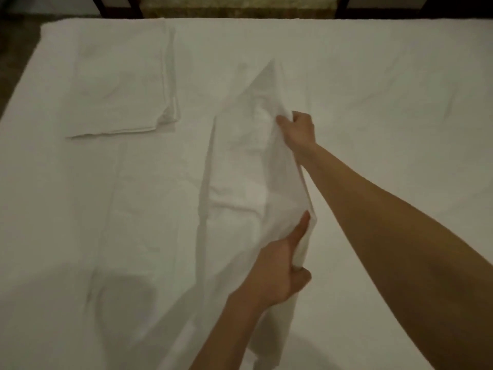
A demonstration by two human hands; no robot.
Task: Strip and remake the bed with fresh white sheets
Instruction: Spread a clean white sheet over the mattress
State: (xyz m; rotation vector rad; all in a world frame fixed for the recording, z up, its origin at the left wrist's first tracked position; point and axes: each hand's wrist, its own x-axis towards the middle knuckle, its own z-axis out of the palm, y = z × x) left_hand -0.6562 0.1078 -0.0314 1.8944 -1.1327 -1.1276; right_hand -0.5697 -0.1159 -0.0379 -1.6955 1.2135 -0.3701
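A white sheet [373, 76] covers the whole bed. In the middle, a long folded white cloth [240, 169] is lifted off the bed along its right edge. My right hand [297, 129] grips that raised edge at the far end. My left hand [280, 271] grips the same edge nearer to me, thumb on top of the fabric. The cloth's left side still lies on the bed. A second folded white cloth [120, 84] lies flat at the far left of the bed.
A dark wooden headboard frame [120, 6] runs along the far edge of the bed, with a yellowish panel [234, 4] behind it. Dark floor [13, 49] shows at the far left. The bed's right half holds only the wrinkled sheet.
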